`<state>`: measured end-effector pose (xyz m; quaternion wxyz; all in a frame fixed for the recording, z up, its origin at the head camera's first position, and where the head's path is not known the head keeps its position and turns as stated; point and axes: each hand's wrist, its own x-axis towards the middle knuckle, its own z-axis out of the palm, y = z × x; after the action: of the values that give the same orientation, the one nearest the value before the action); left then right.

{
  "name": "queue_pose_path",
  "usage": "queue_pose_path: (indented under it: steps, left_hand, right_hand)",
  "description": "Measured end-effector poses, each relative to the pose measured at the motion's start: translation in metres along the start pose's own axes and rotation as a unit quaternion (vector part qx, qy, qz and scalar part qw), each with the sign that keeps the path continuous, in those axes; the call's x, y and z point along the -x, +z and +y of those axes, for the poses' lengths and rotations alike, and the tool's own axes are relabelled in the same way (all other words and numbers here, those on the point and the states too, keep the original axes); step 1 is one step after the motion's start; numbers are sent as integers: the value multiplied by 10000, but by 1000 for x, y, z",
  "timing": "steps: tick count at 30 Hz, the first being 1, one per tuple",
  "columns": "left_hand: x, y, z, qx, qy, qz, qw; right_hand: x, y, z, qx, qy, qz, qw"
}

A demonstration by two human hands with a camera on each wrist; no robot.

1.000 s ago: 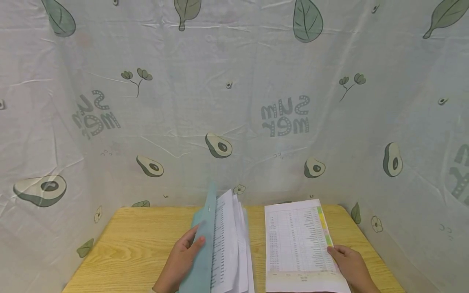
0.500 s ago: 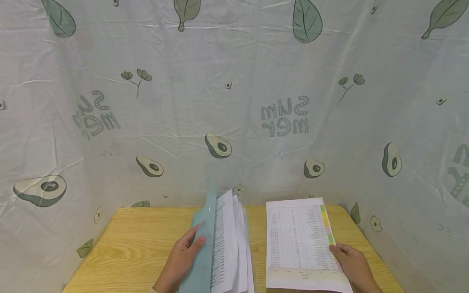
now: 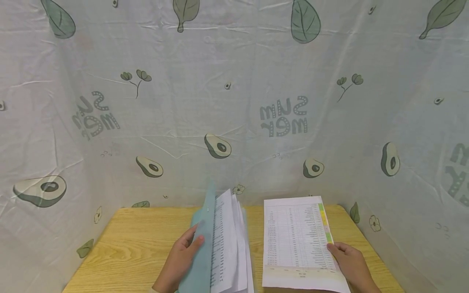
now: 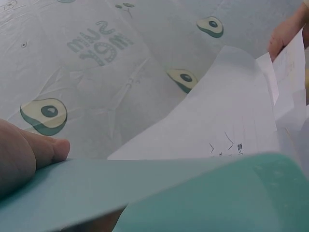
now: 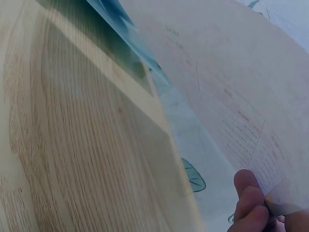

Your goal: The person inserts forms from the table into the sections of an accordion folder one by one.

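Observation:
My left hand (image 3: 183,254) grips the cover of a light blue-green folder (image 3: 203,244), thumb on the near face. The folder stands partly open, with several white printed sheets (image 3: 229,240) fanned out inside it. In the left wrist view the thumb or a finger (image 4: 53,149) lies along the folder's edge (image 4: 145,176). To the right, my right hand (image 3: 349,262) pinches the right edge of a printed table sheet (image 3: 293,240) with a green and yellow coloured strip. In the right wrist view this sheet (image 5: 217,96) is tilted above the table, the fingers (image 5: 248,208) curled at its edge.
A light wooden table (image 3: 128,240) lies beneath both hands. Behind and at the sides hangs a pale curtain (image 3: 234,101) printed with avocados, leaves and lettering. A narrow strip of table separates the folder from the loose sheet.
The loose sheet in my right hand first shifts slightly right and up, then slightly back left. My left hand and the folder stay almost where they were.

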<state>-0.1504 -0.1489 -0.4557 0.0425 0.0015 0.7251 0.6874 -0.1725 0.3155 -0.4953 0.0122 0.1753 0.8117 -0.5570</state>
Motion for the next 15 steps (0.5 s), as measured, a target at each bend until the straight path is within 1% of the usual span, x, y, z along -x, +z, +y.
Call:
queue_pose_path:
  steps: [6,9,15]
  left_hand:
    - [1,0,0,41,-24,-20,10000]
    - [1,0,0,61,11,-32,10000]
    - [1,0,0,11,-76,-36,10000]
  right_hand:
    - [3,1,-2,-4,-23,3,10000]
    - [7,3,-3,-116,-56,-66,9999]
    - [16,8,-8,-309,-100,-153,9994]
